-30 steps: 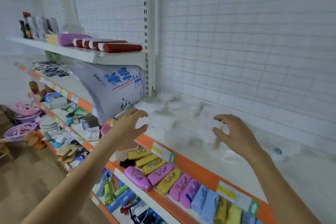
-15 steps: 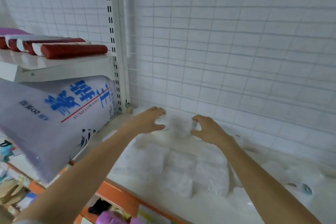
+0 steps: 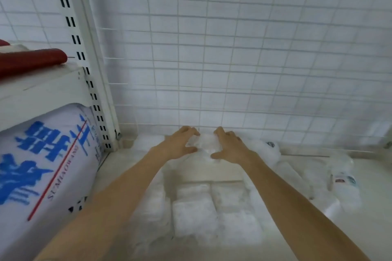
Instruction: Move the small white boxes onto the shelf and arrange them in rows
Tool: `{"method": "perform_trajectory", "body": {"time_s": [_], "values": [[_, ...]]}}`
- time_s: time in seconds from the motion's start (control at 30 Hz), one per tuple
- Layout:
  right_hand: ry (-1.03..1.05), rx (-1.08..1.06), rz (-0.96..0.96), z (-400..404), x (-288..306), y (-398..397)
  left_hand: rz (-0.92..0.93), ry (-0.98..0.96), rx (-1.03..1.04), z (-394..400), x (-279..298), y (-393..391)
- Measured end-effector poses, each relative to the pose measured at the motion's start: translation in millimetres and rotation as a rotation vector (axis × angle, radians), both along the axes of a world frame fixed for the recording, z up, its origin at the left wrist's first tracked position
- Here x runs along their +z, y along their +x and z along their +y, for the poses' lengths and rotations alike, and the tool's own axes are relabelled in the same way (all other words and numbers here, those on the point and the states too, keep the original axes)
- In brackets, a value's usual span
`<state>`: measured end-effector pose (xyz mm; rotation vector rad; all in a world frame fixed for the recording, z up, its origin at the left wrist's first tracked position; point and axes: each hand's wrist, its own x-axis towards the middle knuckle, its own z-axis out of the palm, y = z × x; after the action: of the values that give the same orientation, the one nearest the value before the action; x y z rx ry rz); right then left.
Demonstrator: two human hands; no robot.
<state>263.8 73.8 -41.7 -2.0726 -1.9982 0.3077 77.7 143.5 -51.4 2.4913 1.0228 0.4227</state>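
At shelf [image 3: 339, 239] rear, blurred white box [image 3: 204, 144] (2-handed grip).

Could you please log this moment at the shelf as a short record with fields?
left hand: left hand grips the left side of the small white box
right hand: right hand grips its right side
box place: back of the shelf, by the wire grid
nearer: blurred white boxes in rows
left side: blue-printed white sack
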Motion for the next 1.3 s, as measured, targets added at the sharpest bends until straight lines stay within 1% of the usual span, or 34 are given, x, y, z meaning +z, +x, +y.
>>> {"method": "perform_trajectory", "body": {"time_s": [0.1,0.23,0.37,0.7,0.77,0.83,0.9,0.97,1.1,1.17,1.27,1.3], "values": [[0.005,-0.035,0.074,-1.9,-1.5,-4.2,-0.009,-0.015,-0.031,1.3,-1.0,0.7],[0.035,0.036,0.069,-6.8,1.1,-9.5,-0.007,-0.015,-0.031,0.8,1.8,-2.2],[0.041,0.056,0.130,-15.0,3.7,-9.0,-0.051,-0.069,-0.002,0.9,1.4,-19.0],[0.125,0.068,0.296,-34.8,13.7,6.1,-0.477,-0.378,0.228,-14.1,11.0,-60.5],[0.125,0.042,0.386,-38.5,16.5,5.2,-0.569,-0.434,0.283,-18.3,14.5,-60.8],[0.132,0.004,0.517,-42.3,18.5,2.0,-0.649,-0.521,0.344,-23.6,18.9,-60.4],[0.144,-0.047,0.625,-47.0,20.0,-1.6,-0.729,-0.630,0.352,-28.6,22.0,-60.5],[0.143,-0.094,0.726,-51.6,21.1,-4.9,-0.784,-0.688,0.339,-32.1,22.7,-60.9],[0.099,-0.137,0.989,-58.1,20.9,-8.0,-0.803,-0.700,0.369,-35.5,21.8,-61.3],[0.081,-0.141,1.122,-59.8,21.2,-8.1,-0.772,-0.723,0.376,-37.5,21.0,-62.2],[0.027,-0.103,1.332,-60.3,19.7,-5.7,-0.683,-0.745,0.298,-40.8,17.3,-69.5],[0.014,-0.084,1.354,-61.0,19.0,-5.0,-0.649,-0.735,0.258,-42.2,15.7,-71.7]]}}
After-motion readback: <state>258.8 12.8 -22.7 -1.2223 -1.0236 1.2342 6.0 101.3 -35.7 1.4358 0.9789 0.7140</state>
